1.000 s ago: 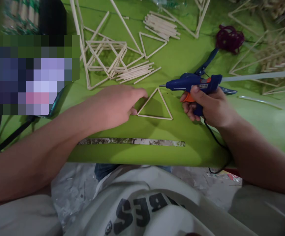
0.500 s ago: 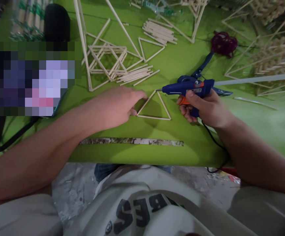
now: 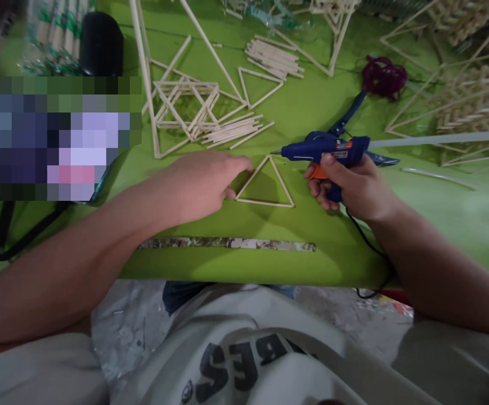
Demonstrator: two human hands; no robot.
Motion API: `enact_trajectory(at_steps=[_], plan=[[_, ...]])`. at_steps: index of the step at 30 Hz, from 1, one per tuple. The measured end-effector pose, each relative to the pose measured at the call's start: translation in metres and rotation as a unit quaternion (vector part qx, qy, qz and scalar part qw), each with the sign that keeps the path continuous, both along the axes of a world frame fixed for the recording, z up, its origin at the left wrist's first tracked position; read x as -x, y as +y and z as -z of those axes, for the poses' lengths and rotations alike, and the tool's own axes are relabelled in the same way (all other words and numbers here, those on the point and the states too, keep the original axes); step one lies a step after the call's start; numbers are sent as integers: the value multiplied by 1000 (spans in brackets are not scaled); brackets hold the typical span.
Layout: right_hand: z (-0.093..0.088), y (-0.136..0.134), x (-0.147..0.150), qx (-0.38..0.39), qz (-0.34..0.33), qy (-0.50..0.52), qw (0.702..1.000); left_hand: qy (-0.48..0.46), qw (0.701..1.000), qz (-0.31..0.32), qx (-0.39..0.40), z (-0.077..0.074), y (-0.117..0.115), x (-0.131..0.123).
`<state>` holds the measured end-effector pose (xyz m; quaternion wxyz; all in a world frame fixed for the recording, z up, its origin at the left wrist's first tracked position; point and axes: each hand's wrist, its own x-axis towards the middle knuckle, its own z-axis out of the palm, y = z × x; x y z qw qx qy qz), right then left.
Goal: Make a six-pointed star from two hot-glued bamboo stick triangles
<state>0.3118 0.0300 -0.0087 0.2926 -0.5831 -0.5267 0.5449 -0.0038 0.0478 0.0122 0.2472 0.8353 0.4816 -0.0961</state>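
Observation:
A small triangle of thin wooden sticks point(image 3: 265, 203) lies flat on the green table. My left hand point(image 3: 210, 183) rests at its left side, thumb by the lower left corner and forefinger curled against the slanting stick; the other fingers are hidden beneath the hand. My right hand point(image 3: 354, 183) is wrapped around the handle of a blue hot glue gun point(image 3: 320, 151), fingers at the orange trigger. The metal nozzle points left, just beside the triangle's top corner. A long translucent glue stick point(image 3: 438, 138) sticks out of the gun's back.
Stick frames point(image 3: 185, 107) and loose stick bundles point(image 3: 273, 56) lie beyond my hands. A patterned flat strip point(image 3: 227, 243) lies near the table's front edge. Purple string point(image 3: 383, 77), a spare glue stick point(image 3: 438, 176) and woven stick pieces point(image 3: 472, 101) are at right. The gun's black cord point(image 3: 364, 236) hangs over the edge.
The glue gun's nozzle has shifted slightly right, off the triangle's top corner. My left hand stays at the triangle's left side.

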Motion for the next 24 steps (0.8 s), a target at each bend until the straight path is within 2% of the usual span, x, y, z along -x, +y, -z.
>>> enact_trajectory(at_steps=[8,18,24], plan=[[0,0,1,-6,-29,4,1000,-11,1000,-2,5,-1,0,2],[-4,0,-12,-2,-44,-3,999,-11,1000,10,8,-2,1,3],[0,1,-20,-20,-11,10,1000,-13,1000,11,20,-4,3,2]])
